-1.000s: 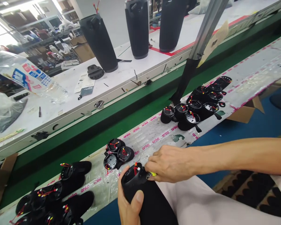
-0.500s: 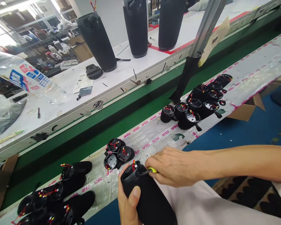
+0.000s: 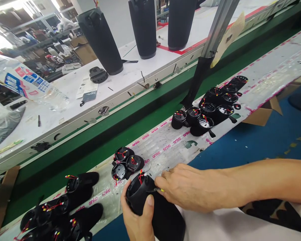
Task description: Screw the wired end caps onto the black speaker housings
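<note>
A black fabric-covered cylindrical speaker (image 3: pixel 165 214) lies tilted in my lap, its open end toward the bench, with red wires (image 3: pixel 141 177) and small connectors sticking out. My left hand (image 3: pixel 137 214) is wrapped round it near that open end, thumb on top. In my right hand (image 3: pixel 185 185) is a small tool with a yellow handle (image 3: pixel 161 190). Its dark metal tip touches the speaker's side just below the rim; my fingers hide most of the tool, so its exact kind cannot be made out.
Several similar black speakers with red wires (image 3: pixel 132 163) stand or lie in groups along the plastic-covered bench (image 3: pixel 163 147). Beyond a green strip (image 3: pixel 90 140) is a white shelf with tall speakers (image 3: pixel 102 40) and a plastic bottle (image 3: pixel 27 82). A metal post (image 3: pixel 203 57) rises between.
The speaker and my left hand have shifted slightly left. My right hand has turned a little and moved slightly lower, covering more of the yellow handle.
</note>
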Motion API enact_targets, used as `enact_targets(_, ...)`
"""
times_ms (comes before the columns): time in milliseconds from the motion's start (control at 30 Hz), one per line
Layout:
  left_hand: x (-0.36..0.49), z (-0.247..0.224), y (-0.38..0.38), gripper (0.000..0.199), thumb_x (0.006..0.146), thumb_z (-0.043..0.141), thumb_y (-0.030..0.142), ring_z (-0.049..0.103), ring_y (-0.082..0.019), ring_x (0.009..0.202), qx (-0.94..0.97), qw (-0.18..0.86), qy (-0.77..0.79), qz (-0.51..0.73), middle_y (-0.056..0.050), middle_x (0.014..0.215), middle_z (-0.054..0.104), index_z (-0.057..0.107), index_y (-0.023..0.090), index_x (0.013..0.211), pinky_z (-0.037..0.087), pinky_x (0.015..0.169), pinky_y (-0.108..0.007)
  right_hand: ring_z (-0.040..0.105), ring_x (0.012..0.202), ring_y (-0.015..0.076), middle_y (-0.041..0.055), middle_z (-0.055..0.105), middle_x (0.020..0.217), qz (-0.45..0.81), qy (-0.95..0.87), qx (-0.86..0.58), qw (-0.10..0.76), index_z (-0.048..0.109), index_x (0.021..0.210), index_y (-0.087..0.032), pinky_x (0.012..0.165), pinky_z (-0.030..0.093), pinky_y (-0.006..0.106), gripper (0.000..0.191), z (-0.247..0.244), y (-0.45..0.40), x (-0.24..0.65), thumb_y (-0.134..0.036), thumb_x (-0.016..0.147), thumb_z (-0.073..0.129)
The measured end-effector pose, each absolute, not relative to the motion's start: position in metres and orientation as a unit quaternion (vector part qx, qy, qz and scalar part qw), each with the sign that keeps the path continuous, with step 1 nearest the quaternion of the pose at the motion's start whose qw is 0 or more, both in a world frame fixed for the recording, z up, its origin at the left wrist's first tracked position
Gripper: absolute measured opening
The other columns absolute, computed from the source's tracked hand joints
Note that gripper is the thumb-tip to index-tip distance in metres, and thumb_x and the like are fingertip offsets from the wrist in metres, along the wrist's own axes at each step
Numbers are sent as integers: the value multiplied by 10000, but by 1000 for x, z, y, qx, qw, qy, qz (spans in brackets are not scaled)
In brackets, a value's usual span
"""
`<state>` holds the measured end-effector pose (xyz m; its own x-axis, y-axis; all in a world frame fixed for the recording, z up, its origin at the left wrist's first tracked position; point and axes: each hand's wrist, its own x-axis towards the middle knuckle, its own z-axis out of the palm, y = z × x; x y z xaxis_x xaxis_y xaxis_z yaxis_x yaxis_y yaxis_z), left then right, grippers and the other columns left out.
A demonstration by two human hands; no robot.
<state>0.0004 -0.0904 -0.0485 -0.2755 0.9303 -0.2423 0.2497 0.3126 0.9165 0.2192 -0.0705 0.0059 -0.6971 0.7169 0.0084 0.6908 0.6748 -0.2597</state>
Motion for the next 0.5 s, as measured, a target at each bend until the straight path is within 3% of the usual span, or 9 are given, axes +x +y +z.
enact_targets(100,8,-39,-91,799,740,827,617,637,-478,1317,436,363,728,384,-163,1389,685,617,243,1413,433,1168,-689,386,554,165,33,661,863,121,-912,-389,57,572,976,-201,542,126,394,184,4,-75,216,-193,1114,451)
enact_targets(167,12,-34,-93,818,734,825,623,646,-488,1289,433,331,751,372,-174,1383,679,612,240,1424,464,1130,-701,373,542,174,30,656,845,148,-907,-391,52,588,985,-196,533,135,397,173,6,-74,215,-189,1100,460)
enact_targets(367,16,-36,-99,882,720,900,618,691,-429,1233,449,234,784,360,-130,1405,670,584,325,1490,577,1071,-622,393,494,163,20,663,759,307,-863,-400,-12,647,1066,-162,497,251,337,174,23,-61,219,-262,1094,508)
enact_targets(500,18,-37,-99,989,697,886,656,665,-474,1265,440,238,790,356,-167,1427,633,536,292,1548,533,1112,-705,446,488,158,28,679,755,329,-853,-406,-4,666,1081,-146,508,314,321,186,23,-60,217,-252,1080,512)
